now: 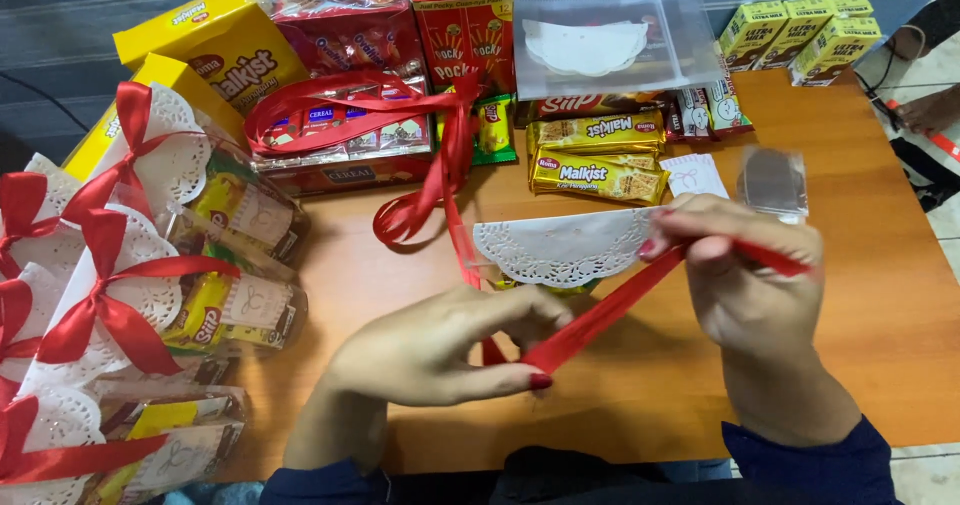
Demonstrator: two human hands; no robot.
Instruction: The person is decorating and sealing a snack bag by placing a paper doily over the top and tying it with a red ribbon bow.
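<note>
My left hand (pixel 440 350) pinches a red ribbon (pixel 600 310) near the table's front edge. My right hand (pixel 745 270) grips the same ribbon further right and higher, so it runs taut between both hands. Just behind them lies a snack pack topped with a white paper doily (pixel 560 245), mostly hidden by the doily and my fingers. The ribbon trails back across the wooden table (pixel 880 295) to a loose red coil (pixel 400 215).
Finished clear packs with doilies and red bows (pixel 130 295) are stacked at the left. Yellow cracker boxes (pixel 225 50), red snack boxes (pixel 465 30), wafer bars (pixel 600 160), small drink cartons (pixel 800 35) and clear bags (pixel 605 35) line the back. A small foil packet (pixel 772 180) lies behind my right hand.
</note>
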